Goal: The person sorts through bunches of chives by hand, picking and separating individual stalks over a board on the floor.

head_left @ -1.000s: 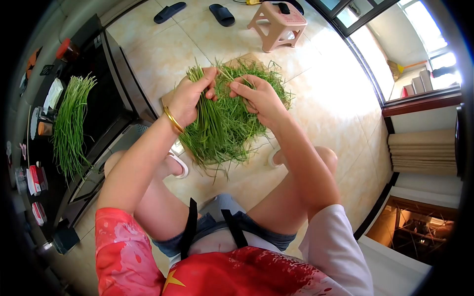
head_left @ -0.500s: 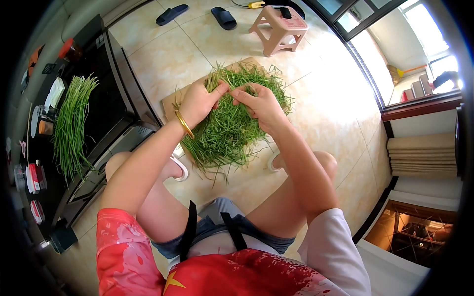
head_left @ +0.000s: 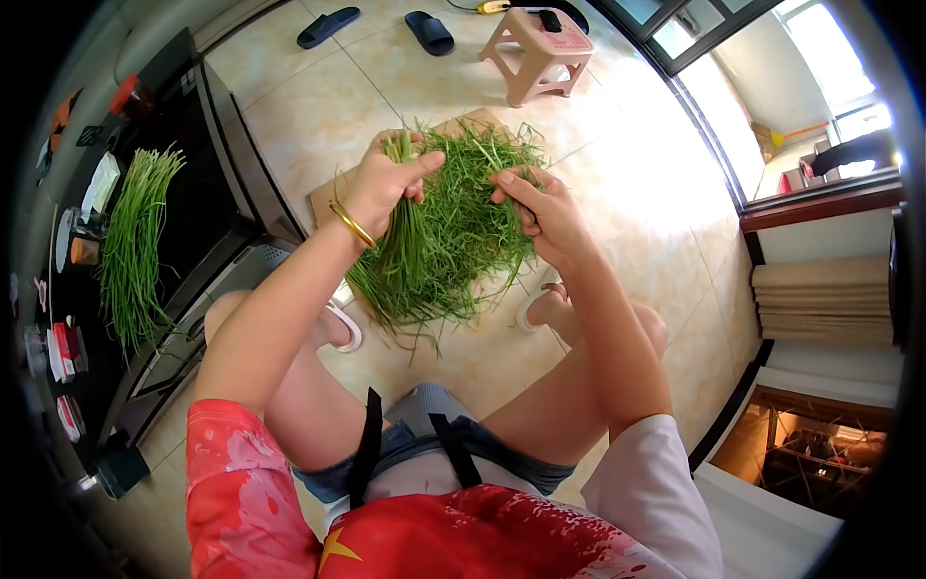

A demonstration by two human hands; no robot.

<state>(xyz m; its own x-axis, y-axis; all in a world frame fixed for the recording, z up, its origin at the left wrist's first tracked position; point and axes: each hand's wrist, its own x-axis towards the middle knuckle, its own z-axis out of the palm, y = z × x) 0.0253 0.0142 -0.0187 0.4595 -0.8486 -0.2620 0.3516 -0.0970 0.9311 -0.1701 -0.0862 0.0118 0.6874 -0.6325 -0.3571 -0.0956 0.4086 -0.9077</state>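
My left hand (head_left: 391, 181), with a gold bangle at the wrist, is wrapped round a bundle of long green stalks (head_left: 407, 236); the pale ends stick out above the fist and the leaves hang down. To its right, my right hand (head_left: 535, 207) pinches a thin green stalk or two between thumb and fingers, above the right side of the pile. The loose pile of green stalks (head_left: 468, 232) lies on a sheet of cardboard (head_left: 321, 205) on the floor, below both hands.
Another green bunch (head_left: 138, 246) lies on a black cabinet (head_left: 198, 174) at the left, beside jars and small boxes. A pink stool (head_left: 540, 53) with a dark object on top stands beyond the pile. Two dark slippers (head_left: 429, 33) lie near it. A folded curtain hangs at the right.
My right hand has moved right, away from my left hand, with a thin stalk in its fingers. My left hand has turned a little, and its bundle hangs more clearly in view.
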